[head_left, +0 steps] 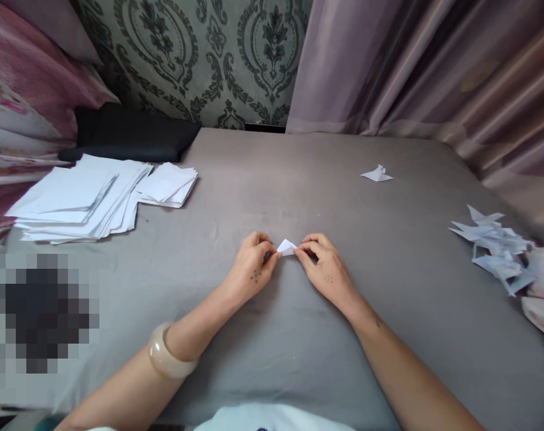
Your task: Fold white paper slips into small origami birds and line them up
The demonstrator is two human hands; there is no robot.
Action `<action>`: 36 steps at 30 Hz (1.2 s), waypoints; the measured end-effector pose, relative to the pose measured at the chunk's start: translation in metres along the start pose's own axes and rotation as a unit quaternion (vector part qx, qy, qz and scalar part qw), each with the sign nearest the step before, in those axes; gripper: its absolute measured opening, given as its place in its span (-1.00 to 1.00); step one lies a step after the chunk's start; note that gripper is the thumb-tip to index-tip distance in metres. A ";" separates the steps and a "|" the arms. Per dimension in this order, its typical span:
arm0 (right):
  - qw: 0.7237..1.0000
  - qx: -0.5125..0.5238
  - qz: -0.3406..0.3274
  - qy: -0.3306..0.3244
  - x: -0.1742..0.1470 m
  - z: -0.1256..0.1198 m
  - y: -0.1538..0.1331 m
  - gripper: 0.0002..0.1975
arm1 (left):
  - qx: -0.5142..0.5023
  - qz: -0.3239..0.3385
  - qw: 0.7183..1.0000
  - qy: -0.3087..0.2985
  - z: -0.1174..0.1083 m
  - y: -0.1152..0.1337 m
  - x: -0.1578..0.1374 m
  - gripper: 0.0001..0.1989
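Note:
Between my two hands is a small piece of folded white paper (287, 246), its upper edge rising to a peak. My left hand (254, 263) pinches its left corner between thumb and fingers. At the opposite corner, the thumb and fingertips of my right hand (326, 266) are closed on the paper. The paper is low over the grey cloth (272, 323); whether it touches the cloth I cannot tell. Fingers cover both of its ends. A pale bangle circles my left wrist.
At the left lie a large stack of white paper sheets (81, 200) and a smaller stack of paper (171, 184), with a folded black cloth (132, 131) behind. One folded paper crane (377, 173) rests at the back right. Several more folded paper cranes (499, 242) are heaped by the right edge.

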State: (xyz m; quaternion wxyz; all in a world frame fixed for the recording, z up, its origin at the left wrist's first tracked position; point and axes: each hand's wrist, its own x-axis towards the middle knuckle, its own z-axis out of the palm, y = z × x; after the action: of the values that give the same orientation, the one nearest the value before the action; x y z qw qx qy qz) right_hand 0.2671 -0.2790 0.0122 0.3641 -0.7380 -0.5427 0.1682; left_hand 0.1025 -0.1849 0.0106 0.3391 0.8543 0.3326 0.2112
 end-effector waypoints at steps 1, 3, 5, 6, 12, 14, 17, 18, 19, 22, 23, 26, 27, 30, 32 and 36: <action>1.000 -0.003 0.009 0.005 0.001 0.001 0.000 -0.83 | 0.001 0.000 1.000 0.004 0.001 0.001 0.000 -0.85; 1.000 -0.012 0.023 0.013 0.001 0.004 -0.002 -0.83 | 0.003 0.001 1.000 0.012 0.002 0.002 0.000 -0.84; 0.999 -0.016 0.031 0.020 0.002 0.006 -0.003 -0.83 | 0.004 -0.003 1.000 0.019 0.004 0.002 0.000 -0.83; 0.999 -0.017 0.034 0.024 0.003 0.007 -0.003 -0.84 | 0.005 -0.007 1.000 0.022 0.004 0.003 0.000 -0.82; 0.998 -0.016 0.058 0.037 0.006 0.009 -0.004 -0.82 | 0.014 -0.012 0.999 0.035 0.007 0.002 0.001 -0.81; 0.997 -0.022 0.066 0.037 0.007 0.009 -0.004 -0.82 | 0.012 -0.006 0.999 0.038 0.008 0.000 0.000 -0.81; 0.996 -0.027 0.073 0.034 0.008 0.009 -0.005 -0.82 | 0.011 -0.004 0.999 0.036 0.009 -0.002 0.000 -0.82; 0.996 -0.027 0.076 0.033 0.008 0.009 -0.005 -0.83 | 0.011 -0.004 0.999 0.034 0.009 -0.002 0.000 -0.82; 0.996 -0.027 0.078 0.033 0.008 0.009 -0.006 -0.83 | 0.011 -0.004 0.999 0.033 0.010 -0.003 0.001 -0.82; 0.996 -0.024 0.080 0.034 0.009 0.009 -0.006 -0.83 | 0.015 -0.001 0.999 0.032 0.010 -0.004 0.001 -0.82; 0.996 -0.024 0.078 0.035 0.008 0.009 -0.006 -0.83 | 0.016 0.001 0.999 0.033 0.011 -0.005 0.001 -0.82; 0.996 -0.025 0.075 0.036 0.008 0.009 -0.005 -0.82 | 0.020 0.010 0.999 0.034 0.011 -0.007 0.000 -0.83; 0.996 -0.027 0.075 0.036 0.008 0.009 -0.005 -0.82 | 0.022 0.013 0.999 0.032 0.012 -0.007 0.000 -0.83; 0.997 -0.029 0.069 0.038 0.007 0.009 -0.005 -0.81 | 0.034 0.018 0.999 0.030 0.011 -0.005 0.000 -0.83; 0.997 -0.029 0.069 0.037 0.007 0.009 -0.005 -0.81 | 0.056 0.011 0.998 0.030 0.009 -0.002 0.001 -0.83; 0.996 -0.027 0.085 0.032 0.008 0.009 -0.004 -0.81 | 0.115 0.002 0.993 0.005 0.004 0.007 0.001 -0.80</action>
State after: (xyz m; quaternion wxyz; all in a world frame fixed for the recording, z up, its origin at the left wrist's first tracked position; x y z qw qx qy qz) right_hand 0.2616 -0.2682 0.0100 0.3461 -0.7958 -0.4704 0.1601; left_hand 0.1090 -0.1895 0.0129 0.2370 0.8871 0.3548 0.1763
